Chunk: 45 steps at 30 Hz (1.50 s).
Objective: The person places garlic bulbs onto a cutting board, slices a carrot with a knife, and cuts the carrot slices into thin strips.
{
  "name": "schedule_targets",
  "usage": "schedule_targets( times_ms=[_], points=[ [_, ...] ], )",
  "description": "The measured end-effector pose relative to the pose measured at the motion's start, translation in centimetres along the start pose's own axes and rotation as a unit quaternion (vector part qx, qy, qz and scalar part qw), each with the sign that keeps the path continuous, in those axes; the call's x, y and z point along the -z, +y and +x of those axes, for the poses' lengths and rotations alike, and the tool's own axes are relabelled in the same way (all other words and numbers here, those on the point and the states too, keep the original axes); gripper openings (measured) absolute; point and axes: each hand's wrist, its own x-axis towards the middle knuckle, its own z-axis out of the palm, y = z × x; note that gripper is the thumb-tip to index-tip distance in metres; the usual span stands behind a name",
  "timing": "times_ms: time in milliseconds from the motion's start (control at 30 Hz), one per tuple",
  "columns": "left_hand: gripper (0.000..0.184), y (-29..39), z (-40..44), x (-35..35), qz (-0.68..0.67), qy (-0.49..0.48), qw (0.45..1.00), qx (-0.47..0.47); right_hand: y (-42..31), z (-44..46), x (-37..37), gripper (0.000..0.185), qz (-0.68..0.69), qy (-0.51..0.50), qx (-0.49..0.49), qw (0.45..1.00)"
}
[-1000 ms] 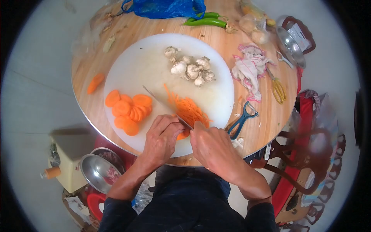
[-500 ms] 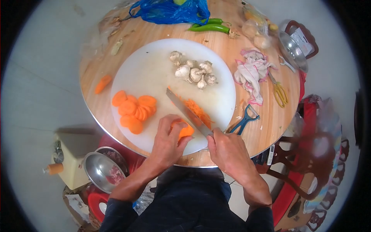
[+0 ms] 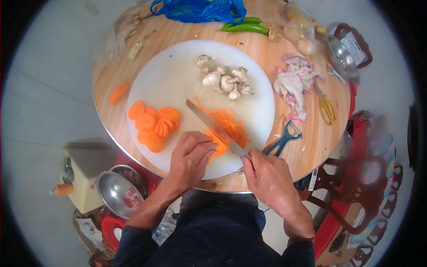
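Note:
My right hand (image 3: 268,178) grips the handle of a kitchen knife (image 3: 209,122), whose blade points up and left across the round white cutting board (image 3: 164,66). Bent fingers of my left hand (image 3: 190,158) press on carrot slices (image 3: 216,148) against the blade's left side. On the blade's other side lies a heap of carrot shreds (image 3: 232,123). Round carrot slices (image 3: 153,127) are piled at the board's left. Several garlic bulbs (image 3: 226,81) sit together toward the back of the board. The knife's edge is hidden among the carrot.
Around the board on the wooden table (image 3: 311,151) are a carrot piece (image 3: 118,93), a peeler (image 3: 282,140), yellow-handled scissors (image 3: 327,109), a crumpled cloth (image 3: 294,84), green peppers (image 3: 247,28) and a blue bag (image 3: 200,10). A metal bowl with meat (image 3: 116,193) stands lower left.
The carrot shreds right of the blade have spread into a larger heap. My right hand and the knife have shifted slightly, and the left hand's fingers have bent more over the carrot.

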Motion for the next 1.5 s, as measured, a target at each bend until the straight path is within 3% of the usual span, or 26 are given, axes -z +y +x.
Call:
schedule_targets(
  times_ms=[67,667,833,1167,1233,1367,1500],
  points=[
    [0.020,0.0,0.2,-0.6,-0.018,-0.038,0.999,-0.002,-0.2,-0.1,-0.1,0.019,-0.007,-0.004,0.008,1.000],
    [0.020,0.1,0.7,-0.5,-0.012,-0.061,0.998,0.014,-1.8,-1.1,0.3,0.015,-0.078,-0.024,-0.003,0.997],
    [0.019,0.2,0.7,-0.5,-0.012,-0.058,0.998,0.010,-1.4,0.9,0.2,0.013,-0.059,-0.095,-0.007,0.994],
    [0.018,0.2,0.7,-0.5,-0.017,-0.053,0.998,0.004,-1.2,3.6,-2.5,0.013,-0.038,-0.050,-0.012,0.998],
    [0.017,-0.2,0.4,-0.6,-0.024,-0.048,0.999,0.008,-0.4,3.7,-3.1,0.023,-0.007,0.018,-0.006,1.000],
    [0.016,-0.2,0.3,-0.7,-0.032,-0.044,0.998,0.020,-1.2,2.3,-1.2,0.016,-0.016,-0.012,-0.035,0.999],
    [0.013,0.1,0.5,-0.7,-0.025,-0.043,0.998,0.024,-1.5,0.4,-0.3,0.017,-0.040,-0.034,0.003,0.999]
  ],
)
